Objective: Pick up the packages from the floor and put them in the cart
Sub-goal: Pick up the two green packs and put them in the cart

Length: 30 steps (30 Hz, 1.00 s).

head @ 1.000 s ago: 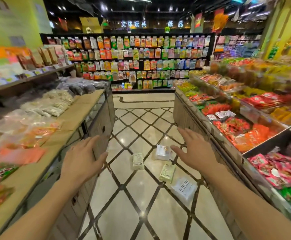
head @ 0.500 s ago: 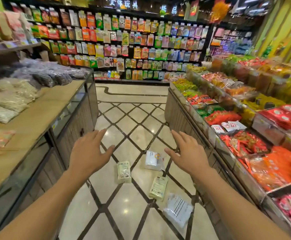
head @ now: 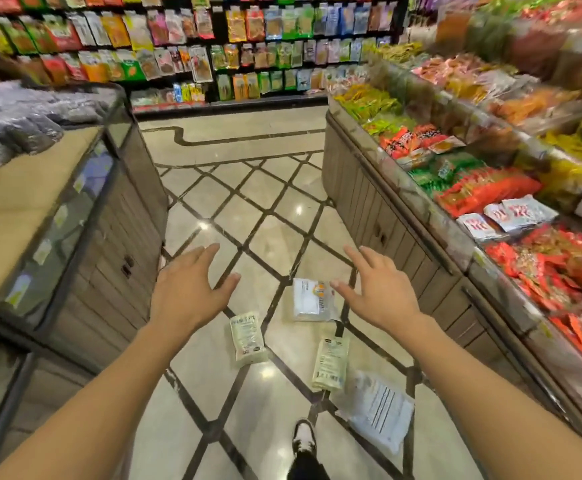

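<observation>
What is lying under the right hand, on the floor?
Below the open right hand, not touching it, a white packet lies flat on the tiled floor. The hand covers the packet's right edge in this view.

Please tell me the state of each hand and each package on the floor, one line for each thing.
left hand: open, fingers spread, holding nothing.
right hand: open, fingers spread, holding nothing.
left green packet: flat on the floor, untouched.
white and orange packet: flat on the floor, untouched.
right green packet: flat on the floor, its near end on the large white packet.
large white packet: flat on the floor, label side up.
</observation>
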Tool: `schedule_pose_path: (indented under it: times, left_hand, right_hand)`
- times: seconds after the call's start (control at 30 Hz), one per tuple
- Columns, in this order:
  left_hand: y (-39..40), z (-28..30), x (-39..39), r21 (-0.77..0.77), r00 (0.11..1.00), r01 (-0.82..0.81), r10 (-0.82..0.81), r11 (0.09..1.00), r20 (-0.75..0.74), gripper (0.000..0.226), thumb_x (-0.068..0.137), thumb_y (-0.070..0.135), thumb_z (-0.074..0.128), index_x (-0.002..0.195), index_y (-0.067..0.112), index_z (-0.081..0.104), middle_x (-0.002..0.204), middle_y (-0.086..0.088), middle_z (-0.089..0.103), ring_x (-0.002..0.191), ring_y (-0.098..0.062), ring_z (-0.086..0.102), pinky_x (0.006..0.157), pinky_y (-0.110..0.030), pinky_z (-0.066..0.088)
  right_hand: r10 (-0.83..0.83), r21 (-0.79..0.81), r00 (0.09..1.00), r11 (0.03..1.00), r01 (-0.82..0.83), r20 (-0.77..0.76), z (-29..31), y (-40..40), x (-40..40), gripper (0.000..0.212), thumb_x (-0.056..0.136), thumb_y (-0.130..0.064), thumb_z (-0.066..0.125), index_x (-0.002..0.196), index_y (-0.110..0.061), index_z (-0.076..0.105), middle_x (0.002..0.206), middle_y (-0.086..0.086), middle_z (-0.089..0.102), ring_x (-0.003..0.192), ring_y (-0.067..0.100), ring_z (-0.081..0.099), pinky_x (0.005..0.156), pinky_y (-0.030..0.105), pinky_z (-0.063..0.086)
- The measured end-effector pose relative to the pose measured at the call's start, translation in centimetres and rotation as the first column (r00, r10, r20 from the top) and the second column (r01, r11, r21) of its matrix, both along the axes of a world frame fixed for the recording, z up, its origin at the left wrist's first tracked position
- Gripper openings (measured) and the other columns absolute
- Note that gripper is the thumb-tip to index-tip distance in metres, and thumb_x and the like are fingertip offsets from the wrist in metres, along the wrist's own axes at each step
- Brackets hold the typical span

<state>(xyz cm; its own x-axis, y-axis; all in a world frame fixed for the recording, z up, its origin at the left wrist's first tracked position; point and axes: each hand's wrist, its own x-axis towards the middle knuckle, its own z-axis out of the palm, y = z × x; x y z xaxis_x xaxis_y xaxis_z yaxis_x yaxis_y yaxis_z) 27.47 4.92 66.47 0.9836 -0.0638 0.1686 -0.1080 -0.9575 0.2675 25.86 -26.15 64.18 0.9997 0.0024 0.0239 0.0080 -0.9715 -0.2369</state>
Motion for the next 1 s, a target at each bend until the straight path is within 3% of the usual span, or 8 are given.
schedule_pose_path:
  times: [0.13, 0.27, 0.4, 0.53, 0.63, 0.83, 1.0]
  left_hand:
    - [-1.5, -4.3, 8.6, 0.005, 0.988, -0.010, 0.011, 1.000, -0.154, 0.078, 0.095, 0.066, 0.054, 0.157, 0.018, 0.047, 0.156, -0.009, 0.055, 0.144, -0.030, 0.050, 0.114, -0.044, 0.041]
    - [-1.8, -10.1, 16.4, -0.041, 0.962, -0.082, 0.069, 0.996, -0.264, 0.084, 0.091, 0.072, 0.048, 0.157, 0.020, 0.047, 0.154, -0.010, 0.057, 0.141, -0.033, 0.052, 0.110, -0.046, 0.044]
    - [-1.8, -18.9, 22.4, -0.090, 0.920, -0.169, 0.125, 0.982, -0.370, 0.081, 0.094, 0.072, 0.053, 0.158, 0.023, 0.046, 0.157, -0.010, 0.053, 0.143, -0.035, 0.049, 0.112, -0.050, 0.043]
    - [-2.6, -31.9, 25.9, -0.175, 0.861, -0.233, 0.118, 0.957, -0.495, 0.073, 0.096, 0.063, 0.059, 0.154, 0.020, 0.049, 0.152, -0.014, 0.057, 0.140, -0.038, 0.052, 0.111, -0.050, 0.045]
    - [-3.3, -43.4, 26.0, -0.185, 0.797, -0.266, 0.108, 0.946, -0.594, 0.068, 0.097, 0.059, 0.061, 0.153, 0.022, 0.051, 0.151, -0.013, 0.058, 0.138, -0.038, 0.053, 0.110, -0.048, 0.043]
    - [-1.8, -66.0, 26.8, -0.213, 0.706, -0.452, 0.201, 0.866, -0.679, 0.063, 0.096, 0.060, 0.061, 0.150, 0.029, 0.054, 0.149, -0.010, 0.061, 0.132, -0.037, 0.058, 0.108, -0.047, 0.047]
    - [-0.4, -80.7, 29.8, -0.101, 0.731, -0.362, 0.215, 0.927, -0.648, 0.068, 0.098, 0.051, 0.064, 0.156, 0.019, 0.048, 0.150, -0.021, 0.056, 0.136, -0.047, 0.050, 0.111, -0.057, 0.045]
  right_hand:
    - [-0.026, 0.076, 0.994, 0.997, 0.034, -0.106, -5.7, -0.7, 8.9, 0.077, 0.100, -0.069, 0.046, 0.165, -0.034, 0.024, 0.170, 0.004, 0.033, 0.155, 0.030, 0.031, 0.115, 0.050, 0.042]
    - [-0.054, 0.124, 0.976, 0.989, 0.081, -0.210, -12.9, -0.7, 16.2, 0.086, 0.092, -0.079, 0.035, 0.164, -0.032, 0.029, 0.166, 0.002, 0.039, 0.152, 0.028, 0.038, 0.116, 0.049, 0.041]
    - [-0.134, 0.203, 0.960, 0.961, 0.186, -0.246, -20.9, 0.7, 20.4, 0.074, 0.098, -0.067, 0.049, 0.161, -0.029, 0.038, 0.161, 0.000, 0.047, 0.143, 0.030, 0.047, 0.104, 0.046, 0.049]
    - [-0.127, 0.180, 0.928, 0.963, 0.199, -0.350, -32.5, 2.6, 22.0, 0.085, 0.092, -0.074, 0.031, 0.162, -0.027, 0.038, 0.160, 0.003, 0.048, 0.144, 0.032, 0.046, 0.107, 0.049, 0.048]
    - [-0.197, 0.121, 0.832, 0.946, 0.300, -0.518, -43.4, 3.3, 21.9, 0.074, 0.101, -0.067, 0.040, 0.165, -0.030, 0.029, 0.167, -0.001, 0.037, 0.150, 0.030, 0.038, 0.115, 0.048, 0.042]
    - [-0.322, 0.119, 0.696, 0.854, 0.506, -0.642, -63.7, 3.8, 21.5, 0.071, 0.104, -0.058, 0.046, 0.165, -0.028, 0.026, 0.169, 0.003, 0.033, 0.148, 0.037, 0.038, 0.118, 0.052, 0.038]
    - [-0.365, -0.005, 0.616, 0.863, 0.505, -0.698, -76.9, 0.2, 24.7, 0.075, 0.102, -0.056, 0.052, 0.166, -0.032, 0.020, 0.169, 0.006, 0.028, 0.148, 0.041, 0.036, 0.119, 0.055, 0.037]
